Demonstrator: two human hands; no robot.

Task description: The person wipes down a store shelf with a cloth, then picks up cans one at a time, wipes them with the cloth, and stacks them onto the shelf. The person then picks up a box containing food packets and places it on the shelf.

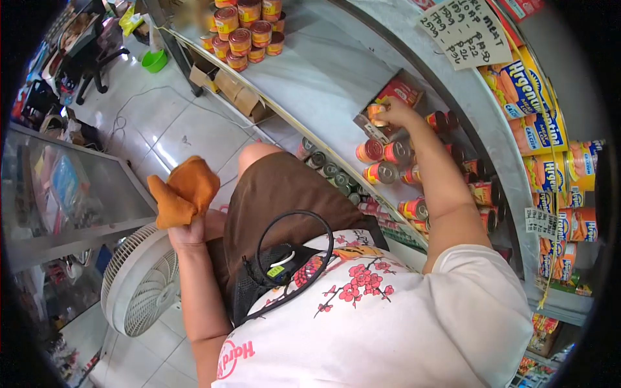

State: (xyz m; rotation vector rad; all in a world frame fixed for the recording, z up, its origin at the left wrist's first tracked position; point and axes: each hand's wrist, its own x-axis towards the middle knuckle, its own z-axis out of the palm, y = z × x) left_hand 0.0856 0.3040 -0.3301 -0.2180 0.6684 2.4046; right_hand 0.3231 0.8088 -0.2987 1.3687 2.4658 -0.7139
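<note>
An orange-brown cloth (184,191) is bunched over my left hand (189,234), which grips it above the floor, left of my knee. Out on the shelf (323,71), my right hand (396,111) has its fingers round a small can (377,114) at an open red and dark carton (400,90). Whether that can is lifted or still rests in the carton, I cannot tell. Just below the carton stand cans with red and yellow labels (370,150), close to my right forearm.
Stacked cans (240,42) stand at the shelf's far end. A white fan (139,281) is beside my left forearm. Hanging packs (524,87) and a handwritten price sign (460,32) line the right side. A green basin (154,61) sits on the floor.
</note>
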